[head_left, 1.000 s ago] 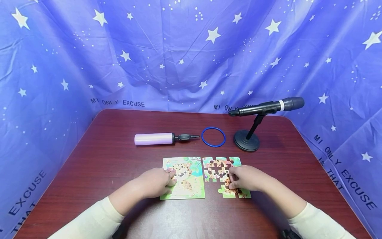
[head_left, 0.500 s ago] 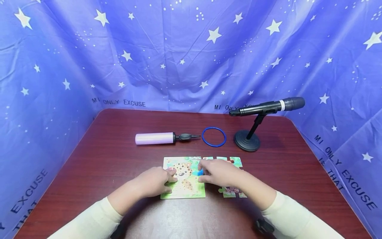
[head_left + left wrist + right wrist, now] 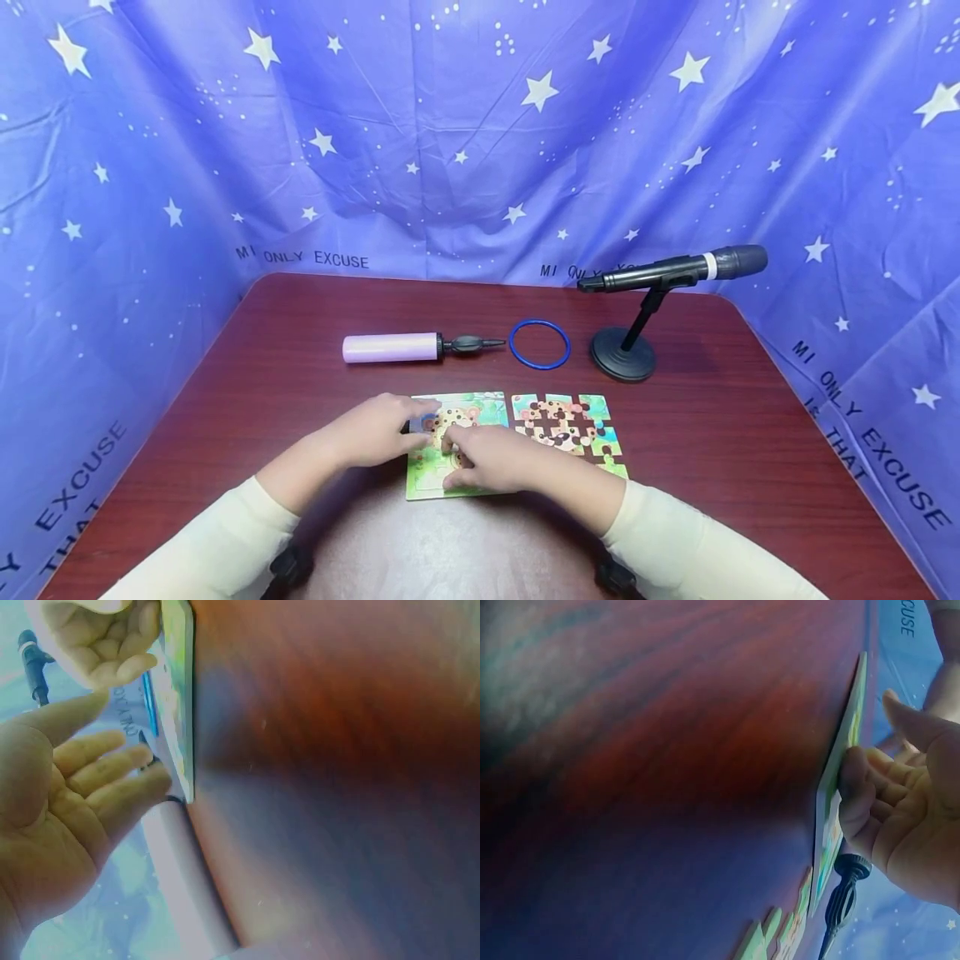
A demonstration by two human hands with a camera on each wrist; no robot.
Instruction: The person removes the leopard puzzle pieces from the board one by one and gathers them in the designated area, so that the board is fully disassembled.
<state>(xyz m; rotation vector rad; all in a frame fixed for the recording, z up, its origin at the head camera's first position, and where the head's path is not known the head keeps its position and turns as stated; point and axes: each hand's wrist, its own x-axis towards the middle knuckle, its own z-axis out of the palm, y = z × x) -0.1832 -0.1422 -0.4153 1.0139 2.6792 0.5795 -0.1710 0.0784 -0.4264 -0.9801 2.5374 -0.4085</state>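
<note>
A framed jigsaw board (image 3: 491,408) with a spotted leopard picture lies on the table in front of me. My left hand (image 3: 375,429) is at its left side, with fingers reaching over the picture. In the left wrist view, that left hand (image 3: 82,795) has its fingers extended and nothing in its grasp. My right hand (image 3: 498,458) reaches across the board, fingertips bent down toward the leopard. No piece is visible between the fingers of my right hand (image 3: 915,810) in the right wrist view. To the right of the board lie several jigsaw pieces (image 3: 596,407), partly covered by my forearm.
Behind the board lies a lilac hand pump (image 3: 392,347) with a black nozzle. A blue ring (image 3: 564,357) rests beside the nozzle tip. A black microphone (image 3: 675,271) on a round-based stand (image 3: 622,357) stands at the back right. A starry curtain (image 3: 450,108) surrounds the table (image 3: 300,317).
My right hand has moved left from the loose pieces onto the board. My left hand has shifted slightly up along the board. The board and the other objects stay in place.
</note>
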